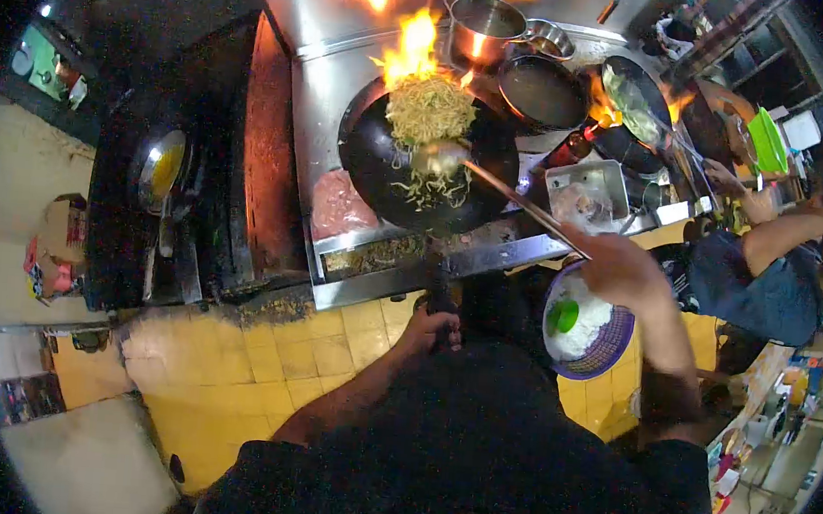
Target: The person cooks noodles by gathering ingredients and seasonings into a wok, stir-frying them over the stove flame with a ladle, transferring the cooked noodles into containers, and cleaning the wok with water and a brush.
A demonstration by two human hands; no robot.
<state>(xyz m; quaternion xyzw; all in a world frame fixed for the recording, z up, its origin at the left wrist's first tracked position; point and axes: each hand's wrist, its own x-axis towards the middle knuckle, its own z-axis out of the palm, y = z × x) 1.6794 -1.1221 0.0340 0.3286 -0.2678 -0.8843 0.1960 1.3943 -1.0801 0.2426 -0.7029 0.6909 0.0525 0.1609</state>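
My left hand (432, 334) is closed around the dark handle of a large black wok (365, 171). In the wok a heap of noodles (430, 112) sits high toward the far rim, with looser strands lower down. Flames (417, 40) rise behind the noodles. My right hand (618, 270) grips the long handle of a ladle (522, 203). The ladle's bowl is down in the wok, against the lower part of the noodles. My right forearm is slightly blurred.
Right of the wok stand a metal pot (486, 43), a black pan (542, 95) and a metal tray (585, 195). A purple basket (607, 355) of white food is below my right hand. A co-worker (759, 265) tends another flaming pan (636, 101). A bag of pink food (341, 205) lies left.
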